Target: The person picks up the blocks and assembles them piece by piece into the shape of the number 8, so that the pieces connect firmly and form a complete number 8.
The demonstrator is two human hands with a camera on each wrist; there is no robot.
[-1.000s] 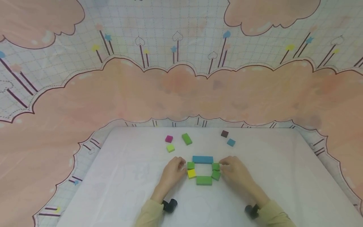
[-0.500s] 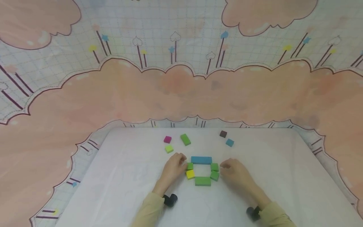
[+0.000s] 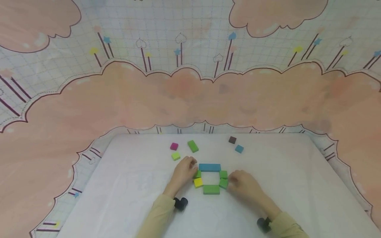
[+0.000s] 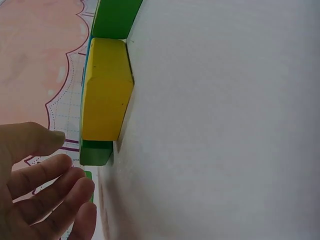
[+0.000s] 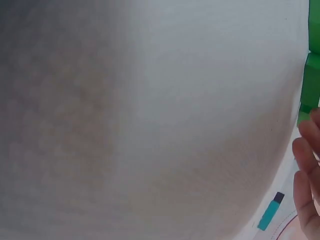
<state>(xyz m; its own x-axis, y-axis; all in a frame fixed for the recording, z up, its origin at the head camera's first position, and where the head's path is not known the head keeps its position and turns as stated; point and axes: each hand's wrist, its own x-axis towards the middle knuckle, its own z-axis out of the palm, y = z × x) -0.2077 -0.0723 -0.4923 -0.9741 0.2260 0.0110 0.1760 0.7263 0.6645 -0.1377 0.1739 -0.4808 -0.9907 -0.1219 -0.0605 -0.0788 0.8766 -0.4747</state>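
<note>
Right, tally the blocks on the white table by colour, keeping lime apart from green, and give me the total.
Green blocks: 5
Blue blocks: 2
Yellow block: 1
Lime block: 1
Magenta block: 1
Dark brown block: 1
Total: 11

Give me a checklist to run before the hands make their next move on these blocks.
1. Left hand holding no block: ok, fingers loose.
2. Right hand off the lower right green block: cannot tell, too close to call.
3. Yellow block squared with the long green block nearest the person: not ok, turned askew.
4. Long blue block lying crosswise: ok.
5. Magenta block and dark block beyond the long blue block: ok.
</note>
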